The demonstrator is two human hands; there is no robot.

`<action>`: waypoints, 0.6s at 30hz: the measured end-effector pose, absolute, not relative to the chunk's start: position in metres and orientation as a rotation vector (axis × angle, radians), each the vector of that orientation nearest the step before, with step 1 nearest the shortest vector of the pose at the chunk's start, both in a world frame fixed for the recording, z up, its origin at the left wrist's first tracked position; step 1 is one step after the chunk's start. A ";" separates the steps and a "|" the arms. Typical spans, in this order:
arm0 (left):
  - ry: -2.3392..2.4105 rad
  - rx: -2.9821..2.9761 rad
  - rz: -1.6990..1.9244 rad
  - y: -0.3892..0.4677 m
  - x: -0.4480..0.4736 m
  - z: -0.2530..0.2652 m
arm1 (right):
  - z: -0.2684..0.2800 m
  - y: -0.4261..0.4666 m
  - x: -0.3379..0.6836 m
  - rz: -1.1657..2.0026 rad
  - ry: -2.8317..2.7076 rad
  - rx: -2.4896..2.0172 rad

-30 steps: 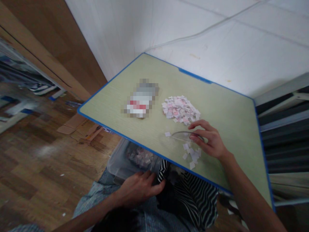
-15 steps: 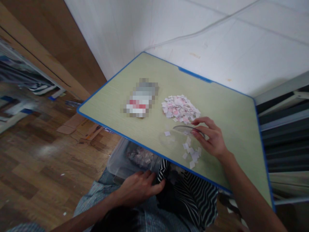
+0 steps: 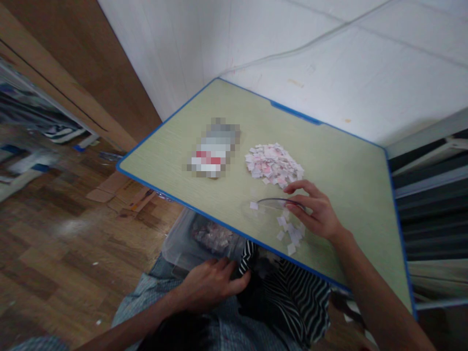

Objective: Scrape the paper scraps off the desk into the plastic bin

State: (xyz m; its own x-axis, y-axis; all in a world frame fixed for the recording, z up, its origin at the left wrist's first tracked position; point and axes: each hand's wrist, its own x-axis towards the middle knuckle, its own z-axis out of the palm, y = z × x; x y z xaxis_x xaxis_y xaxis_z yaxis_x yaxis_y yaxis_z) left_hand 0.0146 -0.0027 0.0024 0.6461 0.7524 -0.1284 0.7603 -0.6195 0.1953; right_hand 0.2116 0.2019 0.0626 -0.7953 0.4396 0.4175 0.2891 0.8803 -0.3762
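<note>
My right hand point(image 3: 317, 210) pinches a thin, clear round disc point(image 3: 275, 199) with a dark edge, tilted just above the table. Under and beside the disc lie several loose small white paper squares point(image 3: 291, 236), with a single square point(image 3: 253, 205) near its left end. Just beyond my fingers is a heap of small white and pink paper squares point(image 3: 272, 163). Down on my lap, my left hand point(image 3: 210, 285) rests with the thumb apart from the fingers, beside a black-and-white striped cloth point(image 3: 288, 297). Nothing shows in it; its fingertips are partly hidden.
The pale green table point(image 3: 175, 141) has a blue rim. A blurred-out flat object point(image 3: 215, 148) lies left of the heap. Below the near edge sits a clear plastic bin point(image 3: 179, 239) with small pieces inside. White wall panels stand behind, and flattened cardboard point(image 3: 117, 192) lies on the floor.
My right hand has shifted slightly left, and the disc has come toward me and tipped so its edge shows more. My left hand stays where it was.
</note>
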 end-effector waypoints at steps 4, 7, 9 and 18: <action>1.227 2.639 -0.044 -0.003 0.015 0.001 | 0.062 0.204 0.215 0.310 -2.518 -0.580; 1.232 2.640 -0.052 -0.003 0.014 0.002 | 0.063 0.205 0.217 0.287 -2.479 -0.599; 1.233 2.644 -0.053 -0.002 0.014 0.003 | 0.064 0.205 0.218 0.291 -2.475 -0.601; 1.231 2.665 -0.037 -0.001 0.015 0.004 | 0.080 0.211 0.235 0.386 -2.528 -0.564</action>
